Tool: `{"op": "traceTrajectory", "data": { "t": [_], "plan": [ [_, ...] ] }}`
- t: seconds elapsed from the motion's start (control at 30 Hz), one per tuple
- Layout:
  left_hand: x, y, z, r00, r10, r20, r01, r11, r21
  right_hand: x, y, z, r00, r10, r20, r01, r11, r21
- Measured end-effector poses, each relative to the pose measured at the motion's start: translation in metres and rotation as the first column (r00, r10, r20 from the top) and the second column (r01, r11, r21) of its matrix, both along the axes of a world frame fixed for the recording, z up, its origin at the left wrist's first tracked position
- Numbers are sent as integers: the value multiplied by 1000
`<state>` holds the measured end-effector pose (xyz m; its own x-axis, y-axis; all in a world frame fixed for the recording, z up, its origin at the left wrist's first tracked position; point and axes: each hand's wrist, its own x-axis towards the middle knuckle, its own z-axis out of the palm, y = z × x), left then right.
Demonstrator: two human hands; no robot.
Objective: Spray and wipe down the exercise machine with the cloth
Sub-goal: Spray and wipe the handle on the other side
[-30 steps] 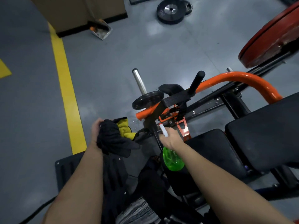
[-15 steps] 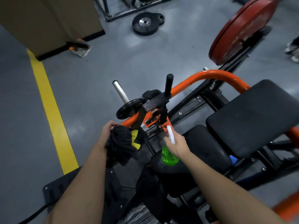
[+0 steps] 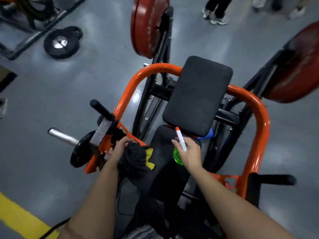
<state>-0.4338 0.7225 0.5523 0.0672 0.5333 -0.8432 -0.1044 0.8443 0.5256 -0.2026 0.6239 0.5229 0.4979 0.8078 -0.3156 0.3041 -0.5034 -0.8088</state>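
Directly below you stands the orange tubular-steel exercise machine (image 3: 259,121) with its black padded backrest (image 3: 198,95) and black seat pad (image 3: 164,169). Your left hand (image 3: 119,149) grips a bunched black-and-yellow cloth (image 3: 133,161) between the left frame rail and the seat pad. Your right hand (image 3: 191,154) curls round a translucent green spray bottle (image 3: 177,156) over the seat pad, its white nozzle aimed toward the backrest. The bottle's fill level cannot be determined.
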Motion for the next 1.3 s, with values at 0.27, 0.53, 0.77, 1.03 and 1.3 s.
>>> {"op": "traceTrajectory", "data": {
  "t": [0.27, 0.53, 0.77, 1.03, 1.3],
  "plan": [
    [114, 9, -1, 856, -511, 72, 513, 859, -2, 44, -62, 15, 908, -416, 55, 418, 908, -21],
    [210, -41, 3, 755, -621, 210, 639, 769, -22, 65, -150, 51, 525, -795, 302, 799, 583, 146],
    [231, -73, 3, 654, -712, 257, 741, 671, -25, 90, -190, 57, 386, -874, 296, 855, 459, 242],
    [223, -70, -4, 609, -759, 228, 784, 621, -27, 96, -205, 26, 399, -904, 154, 893, 422, 159],
    [216, -66, -4, 568, -785, 248, 808, 589, 16, 85, -202, 30, 443, -867, 228, 882, 467, 61]
  ]
}}
